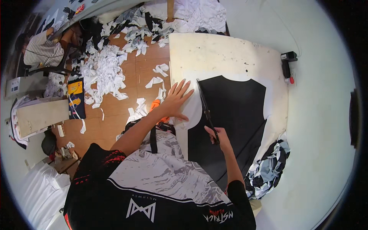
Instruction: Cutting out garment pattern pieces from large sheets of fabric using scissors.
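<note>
A black shirt-shaped panel (pixel 234 103) with neck and armhole curves lies on the table, bordered by white material (pixel 194 111); I cannot tell whether that is cloth or paper. My right hand (pixel 219 138) grips the handles of a pair of large dark scissors (pixel 204 101). Their blades point away from me, along the panel's left armhole edge, with the tips near its left shoulder. Left of the blades, my left hand (pixel 175 101) lies flat with fingers spread on the white border. It holds nothing.
The cream tabletop (pixel 226 50) meets a pale wall at right. A patterned scrap heap (pixel 270 166) sits by the table's right side. White offcuts (pixel 103 73) cover the brown floor. At far left a person (pixel 44 51) in a striped top sits by a bench.
</note>
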Demonstrator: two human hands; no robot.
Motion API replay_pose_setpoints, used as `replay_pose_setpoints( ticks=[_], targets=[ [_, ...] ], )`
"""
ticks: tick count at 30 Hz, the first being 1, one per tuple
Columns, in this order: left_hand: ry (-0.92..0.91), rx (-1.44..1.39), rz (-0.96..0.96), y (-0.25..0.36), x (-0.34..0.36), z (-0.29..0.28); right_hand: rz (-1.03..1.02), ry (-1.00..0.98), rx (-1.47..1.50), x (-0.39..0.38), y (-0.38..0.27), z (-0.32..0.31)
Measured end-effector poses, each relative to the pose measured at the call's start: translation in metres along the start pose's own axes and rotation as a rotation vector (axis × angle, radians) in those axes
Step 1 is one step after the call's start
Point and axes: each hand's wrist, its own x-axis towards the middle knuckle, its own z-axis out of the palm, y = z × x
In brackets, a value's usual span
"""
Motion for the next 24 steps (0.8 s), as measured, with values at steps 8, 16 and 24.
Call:
replay_pose_setpoints(
  ticks=[8, 16, 24],
  targets=[
    [-0.008, -0.019, 0.032, 0.001, 0.003, 0.002, -0.137, 0.020, 0.043, 0.023, -0.014, 0.006],
    [-0.020, -0.024, 0.094, -0.006, -0.008, 0.000, -0.115, 0.124, 0.297, -0.021, 0.005, 0.060],
    [0.124, 0.111, -0.047, -0.027, -0.009, -0.002, -0.088, 0.064, 0.422, -0.055, 0.053, 0.105]
  ],
)
